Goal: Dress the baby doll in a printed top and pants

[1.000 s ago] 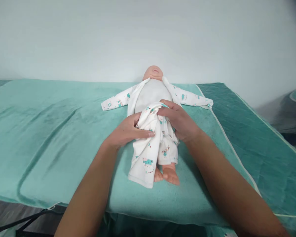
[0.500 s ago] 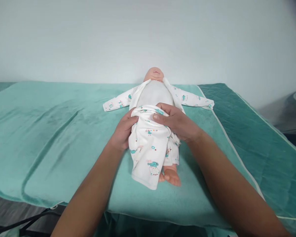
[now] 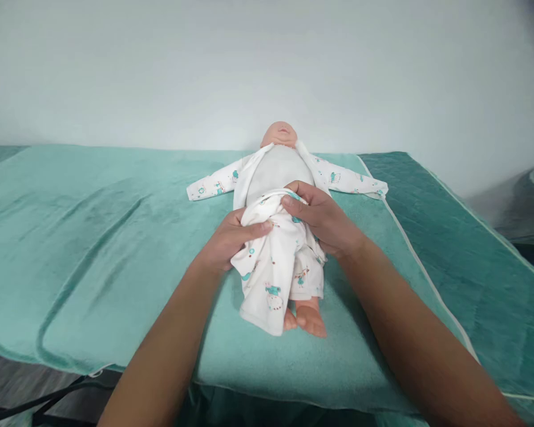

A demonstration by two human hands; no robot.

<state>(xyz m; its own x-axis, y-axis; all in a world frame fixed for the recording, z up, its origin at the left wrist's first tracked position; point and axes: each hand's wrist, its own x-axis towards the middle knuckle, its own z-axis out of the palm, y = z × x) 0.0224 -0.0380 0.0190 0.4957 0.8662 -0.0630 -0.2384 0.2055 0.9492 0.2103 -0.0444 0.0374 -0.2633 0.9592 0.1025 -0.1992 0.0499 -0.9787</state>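
A baby doll (image 3: 278, 169) lies on its back, head away from me, wearing an open white jacket (image 3: 218, 182) with its sleeves spread to both sides. White baby pants (image 3: 271, 279) with teal animal prints cover its lower body, and the bare feet (image 3: 310, 320) stick out below. At the left of the pants, my left hand (image 3: 231, 240) grips bunched cloth, thumb lying across the front. My right hand (image 3: 323, 216) pinches the waistband at the right, near the belly. Both hands' other fingers are partly hidden behind the fabric.
The doll rests on a light teal blanket (image 3: 93, 237) with wrinkles at the left. A darker teal quilted cover (image 3: 463, 255) shows at the right. Behind stands a pale wall (image 3: 249, 65). Black straps or bars (image 3: 57, 394) are at the lower left, beyond the bed's front edge.
My left hand has shifted right and slightly toward me, its thumb further over the front of the pants, gathering the cloth. The hanging left leg of the pants has narrowed. My right hand barely moved.
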